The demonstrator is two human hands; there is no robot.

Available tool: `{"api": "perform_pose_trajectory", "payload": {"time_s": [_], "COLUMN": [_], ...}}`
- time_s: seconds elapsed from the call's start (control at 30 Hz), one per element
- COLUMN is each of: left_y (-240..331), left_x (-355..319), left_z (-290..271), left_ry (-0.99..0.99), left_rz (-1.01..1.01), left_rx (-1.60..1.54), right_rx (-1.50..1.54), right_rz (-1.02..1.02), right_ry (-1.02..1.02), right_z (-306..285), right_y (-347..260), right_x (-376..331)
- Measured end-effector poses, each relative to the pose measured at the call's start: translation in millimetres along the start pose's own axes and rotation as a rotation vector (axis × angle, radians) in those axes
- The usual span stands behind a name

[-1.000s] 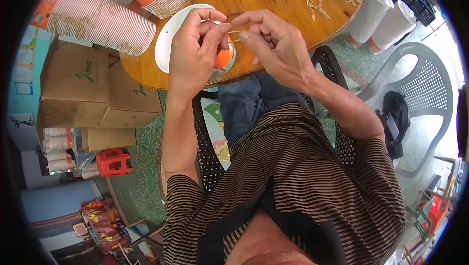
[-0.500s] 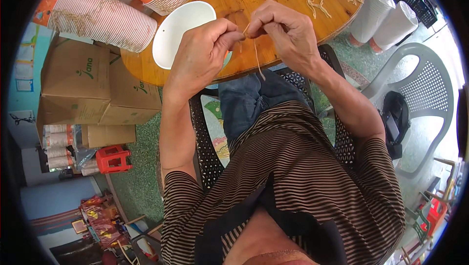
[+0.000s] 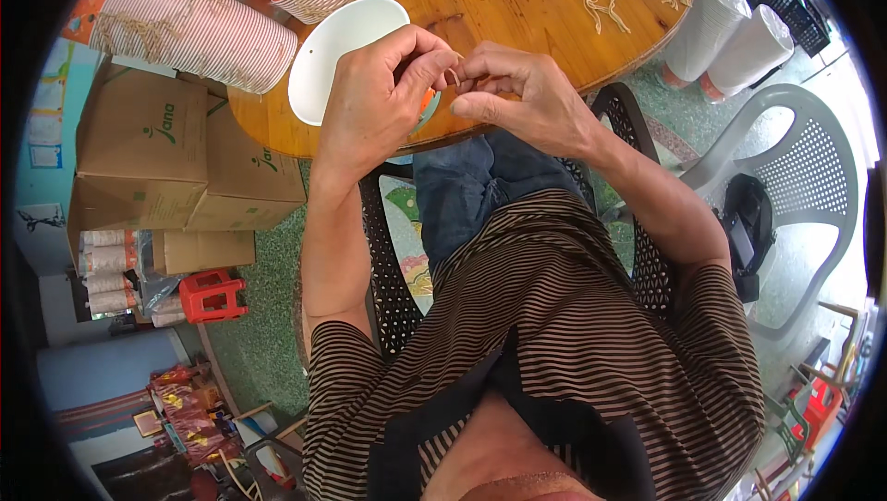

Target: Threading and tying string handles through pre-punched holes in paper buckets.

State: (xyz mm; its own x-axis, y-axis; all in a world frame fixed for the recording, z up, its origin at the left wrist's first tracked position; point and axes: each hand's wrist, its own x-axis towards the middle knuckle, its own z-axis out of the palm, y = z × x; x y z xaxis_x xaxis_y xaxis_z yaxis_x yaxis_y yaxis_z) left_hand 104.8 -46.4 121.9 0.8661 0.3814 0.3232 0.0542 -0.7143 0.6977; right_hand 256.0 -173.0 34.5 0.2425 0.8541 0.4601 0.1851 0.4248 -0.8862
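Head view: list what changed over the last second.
The left hand and right hand drew together, fingertips now pinching a short bit of twine over the table edge; the strand that hung down half a second ago is gone from sight. The white bowl, wooden table and stacked cups stayed put.

**Thin string and white paper bowl**

A short piece of thin tan string [image 3: 455,76] is pinched between fingertips, mostly hidden. Just under it, a white paper bowl [image 3: 334,53] lies tilted on the round wooden table edge, its orange outside partly showing.
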Motion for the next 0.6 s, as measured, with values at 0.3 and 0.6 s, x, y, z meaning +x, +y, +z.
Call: {"api": "perform_pose_trajectory", "payload": {"time_s": [0.3, 0.6], "left_y": [6.1, 1.6], "left_x": [-2.6, -4.9], "left_z": [2.5, 0.0], "left_ry": [-0.009, -0.019], "left_rz": [-0.066, -0.110], "left_rx": [-0.035, -0.228], "right_rx": [0.015, 0.079], "right_rz": [0.081, 0.151], "right_ry": [0.120, 0.095], "right_z": [-4.4, 1.3], "right_y": [-0.6, 0.1], "right_x": [0.7, -0.9]}}
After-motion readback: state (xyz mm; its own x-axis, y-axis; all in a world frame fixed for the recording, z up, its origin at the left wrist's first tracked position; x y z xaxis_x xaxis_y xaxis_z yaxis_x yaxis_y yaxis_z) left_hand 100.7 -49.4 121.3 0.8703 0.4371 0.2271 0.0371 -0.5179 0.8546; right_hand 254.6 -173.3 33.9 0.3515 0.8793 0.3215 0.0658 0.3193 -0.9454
